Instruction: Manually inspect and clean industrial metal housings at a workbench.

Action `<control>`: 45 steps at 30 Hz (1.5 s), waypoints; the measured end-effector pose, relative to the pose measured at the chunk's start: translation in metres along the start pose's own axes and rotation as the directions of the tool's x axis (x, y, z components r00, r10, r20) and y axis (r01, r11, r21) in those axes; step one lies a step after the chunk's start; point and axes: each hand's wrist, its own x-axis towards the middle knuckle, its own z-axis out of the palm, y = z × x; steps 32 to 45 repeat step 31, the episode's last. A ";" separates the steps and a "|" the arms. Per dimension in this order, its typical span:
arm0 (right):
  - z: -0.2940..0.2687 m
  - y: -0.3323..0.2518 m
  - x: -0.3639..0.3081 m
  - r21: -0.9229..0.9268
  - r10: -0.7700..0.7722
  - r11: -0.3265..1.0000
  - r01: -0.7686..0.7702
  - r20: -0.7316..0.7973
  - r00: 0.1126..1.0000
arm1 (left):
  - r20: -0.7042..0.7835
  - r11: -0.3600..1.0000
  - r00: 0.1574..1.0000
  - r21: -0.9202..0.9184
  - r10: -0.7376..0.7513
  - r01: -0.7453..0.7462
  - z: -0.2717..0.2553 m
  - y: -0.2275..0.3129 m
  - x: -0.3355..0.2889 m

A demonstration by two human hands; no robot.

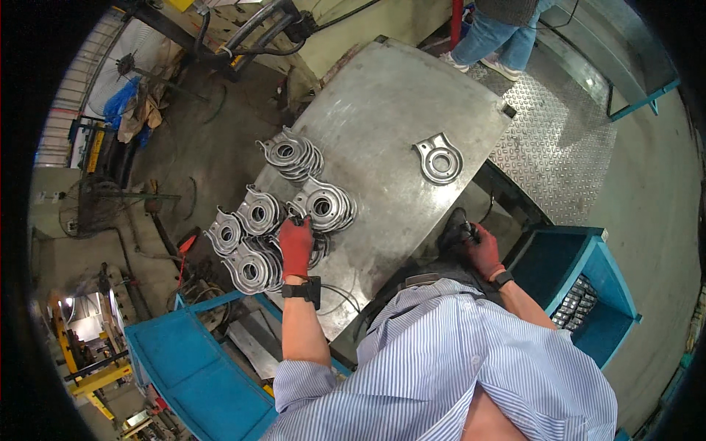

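Observation:
My left hand (296, 248), in a red glove with dark fingertips, is at the stacks on the left part of the metal table. Its fingers are bent around the tabbed edge of a ring-shaped metal plate (340, 209) on top of one stack. More stacks of these plates (250, 270) lie close around it. Held low by my right hip, my right hand (483, 252) wears a matching glove. Its fingers are curled, and what they hold, if anything, is too dark to make out. Apart from the stacks, one metal plate (441, 159) lies at the table's right side.
The bare metal tabletop (397, 95) extends away from me. A blue bin (614, 275) with dark metal pieces (576, 303) stands on my right, a blue cart (198, 375) on my left. A person in jeans (489, 37) stands on the tread-plate platform (548, 140) beyond.

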 end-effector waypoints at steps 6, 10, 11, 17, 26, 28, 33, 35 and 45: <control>-0.005 -0.007 -0.002 0.021 0.004 1.000 -0.003 -0.021 1.000 | -0.034 0.978 0.996 0.196 0.077 -0.069 -0.015 0.003 -0.004; -0.016 -0.008 0.000 0.003 0.087 0.996 -0.087 -0.020 0.996 | -0.092 0.997 0.993 0.015 0.075 -0.074 -0.027 0.044 -0.013; -0.018 -0.004 0.001 0.020 0.091 0.996 -0.090 -0.031 0.995 | -0.061 0.992 0.995 -0.090 0.083 -0.089 -0.026 0.065 -0.018; -0.030 0.003 0.007 0.125 0.084 0.989 -0.077 -0.055 0.995 | 0.214 0.880 0.910 -0.407 0.354 -0.246 0.045 0.180 -0.029; -0.053 0.009 -0.001 0.264 0.216 0.939 -0.221 0.050 0.975 | 0.232 0.965 0.967 -0.261 0.103 -0.040 0.150 0.253 0.016; -0.053 0.021 -0.001 0.309 0.222 0.924 -0.228 0.055 0.974 | 0.250 0.964 0.965 -0.267 0.083 -0.014 0.158 0.260 0.018; -0.056 0.030 -0.002 0.326 0.261 0.906 -0.271 0.077 0.962 | 0.352 0.964 0.934 -0.261 0.053 0.044 0.163 0.266 0.022; -0.056 0.030 -0.002 0.326 0.261 0.906 -0.271 0.077 0.962 | 0.352 0.964 0.934 -0.261 0.053 0.044 0.163 0.266 0.022; -0.056 0.030 -0.002 0.326 0.261 0.906 -0.271 0.077 0.962 | 0.352 0.964 0.934 -0.261 0.053 0.044 0.163 0.266 0.022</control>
